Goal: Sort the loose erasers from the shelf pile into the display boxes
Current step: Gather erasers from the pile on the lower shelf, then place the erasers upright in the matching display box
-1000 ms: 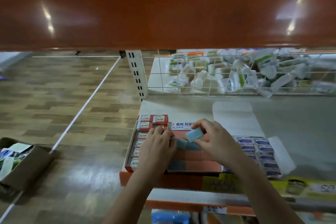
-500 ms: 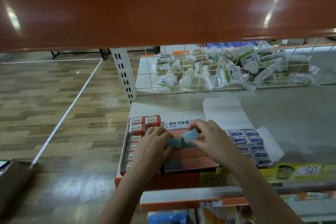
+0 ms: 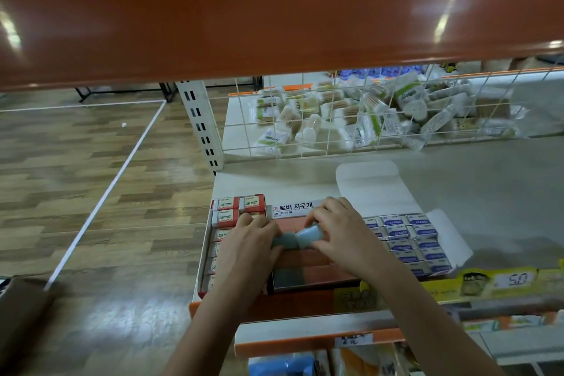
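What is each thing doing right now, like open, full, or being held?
Left hand: fingers curled on a blue eraser lying in the middle box.
Right hand: pinches a light blue eraser, tilted above the row.
Middle box: open, lid flap folded back, orange and blue erasers inside.
Left box: open, red-and-white erasers in rows.
Right box: open, blue-labelled erasers in rows.
Wire basket: holds piled packets.

orange beam (image 3: 274, 9) low overhead, wire grid (image 3: 335, 119) blocking behind, bare grey shelf (image 3: 488, 198) open rightward
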A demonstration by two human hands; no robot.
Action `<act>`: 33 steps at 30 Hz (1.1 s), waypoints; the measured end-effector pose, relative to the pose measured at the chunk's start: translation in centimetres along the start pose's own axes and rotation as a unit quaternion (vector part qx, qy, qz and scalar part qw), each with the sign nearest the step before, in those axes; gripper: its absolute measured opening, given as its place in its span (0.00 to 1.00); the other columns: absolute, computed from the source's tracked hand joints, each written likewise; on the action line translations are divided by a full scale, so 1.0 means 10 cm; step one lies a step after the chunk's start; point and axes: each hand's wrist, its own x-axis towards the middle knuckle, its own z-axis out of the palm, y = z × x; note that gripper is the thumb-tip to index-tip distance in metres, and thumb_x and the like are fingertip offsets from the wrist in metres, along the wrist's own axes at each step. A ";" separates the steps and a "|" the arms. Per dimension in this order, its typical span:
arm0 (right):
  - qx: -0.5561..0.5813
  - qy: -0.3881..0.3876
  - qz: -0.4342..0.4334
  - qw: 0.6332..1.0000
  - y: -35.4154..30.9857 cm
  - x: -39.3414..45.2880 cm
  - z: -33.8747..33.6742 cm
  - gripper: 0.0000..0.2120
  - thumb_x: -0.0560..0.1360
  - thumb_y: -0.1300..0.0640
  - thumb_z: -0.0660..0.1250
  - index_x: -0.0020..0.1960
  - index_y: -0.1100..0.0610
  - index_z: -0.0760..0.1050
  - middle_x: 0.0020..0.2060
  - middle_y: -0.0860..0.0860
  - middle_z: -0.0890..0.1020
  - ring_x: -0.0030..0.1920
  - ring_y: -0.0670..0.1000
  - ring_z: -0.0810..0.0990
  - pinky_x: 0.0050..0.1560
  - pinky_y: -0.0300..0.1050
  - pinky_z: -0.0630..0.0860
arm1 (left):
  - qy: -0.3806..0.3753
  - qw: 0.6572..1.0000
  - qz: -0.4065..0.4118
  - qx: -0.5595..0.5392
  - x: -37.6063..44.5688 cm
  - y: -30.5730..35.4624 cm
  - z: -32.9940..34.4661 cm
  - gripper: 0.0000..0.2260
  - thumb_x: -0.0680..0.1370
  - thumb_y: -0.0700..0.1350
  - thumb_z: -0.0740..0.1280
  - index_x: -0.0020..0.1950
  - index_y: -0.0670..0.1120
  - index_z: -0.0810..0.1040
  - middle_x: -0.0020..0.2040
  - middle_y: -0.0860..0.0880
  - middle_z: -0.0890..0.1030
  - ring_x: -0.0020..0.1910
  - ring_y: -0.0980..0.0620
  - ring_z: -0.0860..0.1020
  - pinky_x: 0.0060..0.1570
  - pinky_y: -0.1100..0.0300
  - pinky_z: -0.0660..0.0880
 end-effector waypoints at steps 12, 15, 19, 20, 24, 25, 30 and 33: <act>-0.050 0.022 0.001 0.998 -0.02 0.01 0.15 0.07 0.75 0.51 0.64 0.52 0.47 0.72 0.50 0.45 0.73 0.56 0.47 0.67 0.54 0.41 0.61 | -0.028 0.999 0.020 -0.007 0.00 0.01 -0.04 0.14 0.79 0.55 0.58 0.64 0.56 0.70 0.62 0.55 0.72 0.60 0.54 0.66 0.52 0.64 0.64; -0.061 0.021 -0.001 0.998 -0.04 0.02 0.14 0.07 0.75 0.52 0.64 0.53 0.48 0.73 0.52 0.45 0.74 0.55 0.48 0.67 0.55 0.42 0.62 | -0.030 0.999 0.031 -0.003 0.00 0.00 -0.05 0.15 0.79 0.55 0.58 0.64 0.55 0.70 0.62 0.55 0.72 0.60 0.54 0.66 0.53 0.62 0.65; -0.074 -0.004 -0.002 0.997 -0.04 0.00 0.10 0.09 0.75 0.53 0.64 0.55 0.49 0.72 0.55 0.46 0.74 0.58 0.49 0.67 0.59 0.44 0.62 | -0.022 0.998 0.059 -0.003 0.04 -0.03 -0.07 0.14 0.79 0.56 0.57 0.62 0.54 0.72 0.60 0.55 0.74 0.59 0.54 0.67 0.53 0.62 0.66; -0.074 -0.010 -0.003 0.997 -0.05 -0.01 0.08 0.10 0.75 0.53 0.64 0.56 0.49 0.72 0.56 0.47 0.74 0.59 0.49 0.67 0.60 0.44 0.62 | -0.015 0.998 0.067 0.000 0.07 -0.04 -0.09 0.14 0.79 0.56 0.57 0.62 0.54 0.73 0.59 0.55 0.75 0.58 0.54 0.67 0.53 0.62 0.66; -0.079 -0.004 0.003 0.997 -0.04 -0.01 -0.03 0.12 0.75 0.54 0.62 0.58 0.51 0.72 0.57 0.47 0.74 0.61 0.50 0.66 0.61 0.44 0.60 | -0.005 0.993 0.115 0.022 0.32 -0.02 -0.15 0.14 0.79 0.55 0.57 0.61 0.54 0.73 0.59 0.53 0.74 0.57 0.52 0.68 0.53 0.61 0.66; -0.075 0.014 0.014 0.997 -0.02 -0.02 -0.07 0.13 0.75 0.54 0.62 0.59 0.51 0.72 0.57 0.47 0.74 0.61 0.49 0.66 0.62 0.43 0.59 | -0.005 0.992 0.125 0.024 0.40 0.01 -0.17 0.14 0.79 0.56 0.57 0.62 0.54 0.73 0.59 0.53 0.74 0.57 0.51 0.68 0.52 0.60 0.67; -0.063 0.079 0.092 0.991 0.17 -0.11 -0.35 0.15 0.75 0.54 0.63 0.62 0.51 0.71 0.60 0.47 0.73 0.62 0.49 0.67 0.60 0.41 0.60 | -0.014 0.981 0.194 0.016 0.77 0.34 -0.19 0.15 0.79 0.55 0.58 0.63 0.52 0.73 0.59 0.51 0.74 0.58 0.49 0.70 0.54 0.58 0.70; -0.073 0.083 0.152 0.982 0.35 -0.29 -0.51 0.15 0.77 0.52 0.63 0.63 0.51 0.70 0.62 0.47 0.71 0.63 0.50 0.67 0.61 0.43 0.62 | -0.029 0.971 0.235 0.009 0.93 0.72 -0.19 0.17 0.79 0.56 0.58 0.65 0.51 0.71 0.60 0.49 0.74 0.60 0.47 0.70 0.56 0.55 0.70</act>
